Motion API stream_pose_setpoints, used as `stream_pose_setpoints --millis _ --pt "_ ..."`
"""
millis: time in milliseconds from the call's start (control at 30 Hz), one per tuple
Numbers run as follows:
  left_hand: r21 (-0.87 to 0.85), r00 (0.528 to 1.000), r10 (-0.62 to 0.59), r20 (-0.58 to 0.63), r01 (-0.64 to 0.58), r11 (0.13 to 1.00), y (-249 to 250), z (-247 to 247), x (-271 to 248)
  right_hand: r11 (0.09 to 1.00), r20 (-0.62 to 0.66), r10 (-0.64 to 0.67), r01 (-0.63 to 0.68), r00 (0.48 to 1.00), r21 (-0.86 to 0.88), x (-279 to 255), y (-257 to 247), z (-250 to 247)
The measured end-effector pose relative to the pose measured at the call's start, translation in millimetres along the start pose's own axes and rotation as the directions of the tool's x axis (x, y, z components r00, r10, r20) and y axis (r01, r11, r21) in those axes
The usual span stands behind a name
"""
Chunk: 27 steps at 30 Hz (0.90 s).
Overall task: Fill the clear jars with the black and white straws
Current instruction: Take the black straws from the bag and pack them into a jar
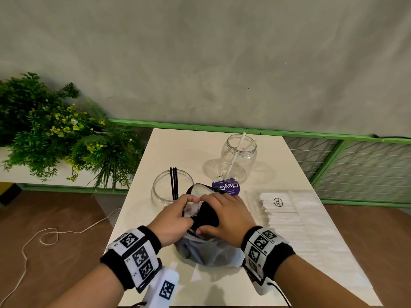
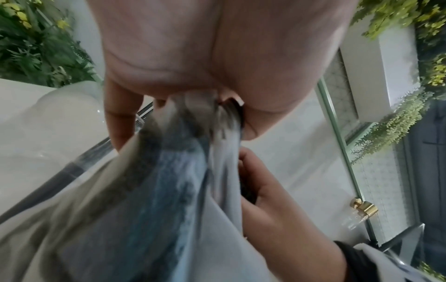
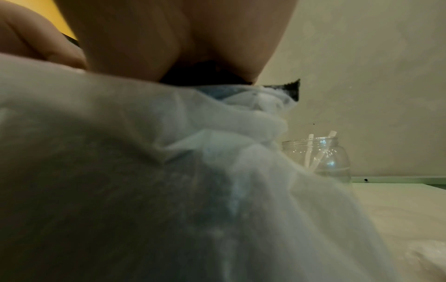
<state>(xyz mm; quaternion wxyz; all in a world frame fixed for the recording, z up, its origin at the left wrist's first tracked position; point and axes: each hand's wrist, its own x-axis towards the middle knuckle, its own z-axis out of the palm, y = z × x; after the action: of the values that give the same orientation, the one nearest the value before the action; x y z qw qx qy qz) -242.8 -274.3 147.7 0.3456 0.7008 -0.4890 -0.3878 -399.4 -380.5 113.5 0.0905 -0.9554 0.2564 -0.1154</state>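
A clear plastic bag [image 1: 209,250] of black straws stands on the white table [image 1: 178,147] near the front. My left hand [image 1: 178,215] pinches the bag's plastic at its mouth [image 2: 193,106]. My right hand [image 1: 229,215] is curled round the dark bundle of black straws [image 1: 206,216] at the bag's top. A wide clear jar [image 1: 162,187] behind my left hand holds a few black straws [image 1: 174,183]. Farther back on the right, a taller clear jar [image 1: 239,156] holds white straws [image 1: 236,152]. That jar [image 3: 323,160] also shows in the right wrist view behind the bag [image 3: 169,171].
A flat clear pack of white straws [image 1: 289,210] with an "XL" sticker lies to the right of my hands. A purple lid [image 1: 228,188] lies between the jars. Green plants [image 1: 55,130] stand left of the table, and a green railing [image 1: 333,136] runs behind it.
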Motion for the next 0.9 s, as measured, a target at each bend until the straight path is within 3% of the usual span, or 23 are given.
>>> stream_pose_setpoints --millis 100,200,400,567,733,833,900 --pt "-0.096 0.999 -0.034 -0.003 0.034 0.995 -6 1 3 1.0 -0.033 -0.019 0.018 0.999 -0.017 1 1 3" --pt "-0.169 0.994 -0.078 -0.073 0.065 0.983 -13 -4 3 0.999 -0.146 -0.037 0.035 0.989 -0.019 0 8 8" --pt "-0.188 0.98 -0.033 -0.196 -0.005 0.982 -24 -15 -2 0.996 -0.337 -0.055 0.074 0.94 0.045 1 32 -4" --pt "-0.306 0.963 -0.116 -0.242 0.038 0.951 -32 -9 2 0.988 -0.178 -0.097 0.073 0.979 -0.139 -3 31 -2" --pt "-0.476 0.954 -0.256 -0.159 0.153 0.866 -34 -4 8 1.0 -0.101 -0.03 0.03 0.994 0.005 -6 15 -5" --pt "-0.547 0.965 -0.249 -0.084 0.164 0.821 -28 2 8 0.997 -0.044 -0.056 0.053 0.997 -0.055 -2 4 0" --pt "-0.479 0.972 -0.217 -0.096 0.146 0.866 -28 2 6 0.996 -0.066 -0.031 0.025 0.997 -0.086 2 1 5"
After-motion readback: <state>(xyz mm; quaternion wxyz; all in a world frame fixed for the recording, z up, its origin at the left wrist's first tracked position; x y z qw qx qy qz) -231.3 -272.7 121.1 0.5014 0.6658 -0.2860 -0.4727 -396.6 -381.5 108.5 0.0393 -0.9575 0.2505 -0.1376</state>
